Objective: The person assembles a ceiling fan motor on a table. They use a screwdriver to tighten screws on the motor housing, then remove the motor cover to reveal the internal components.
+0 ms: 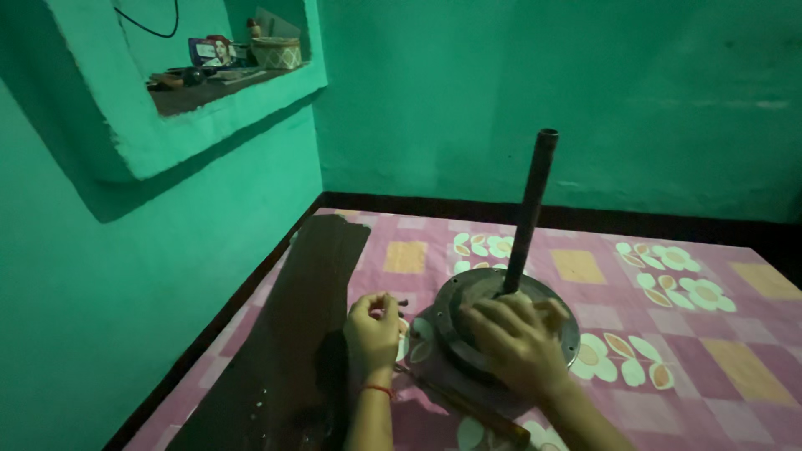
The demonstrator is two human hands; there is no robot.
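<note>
A round grey metal housing (468,292) with a dark upright rod (530,205) rising from its middle sits on a pink checked cloth with flower prints (710,351). My right hand (518,342) lies flat on the housing's near side, fingers spread over it. My left hand (373,330) hovers just left of the housing, fingertips pinched together on something small that I cannot make out. A long dark brown blade-shaped board (292,334) lies to the left of my left hand. A thin brown stick-like tool (468,407) rests on the cloth below the housing.
Green walls enclose the corner on the left and behind. A wall niche (225,83) at upper left holds a small basket, a picture and other small items. A dark strip (585,217) runs along the foot of the back wall.
</note>
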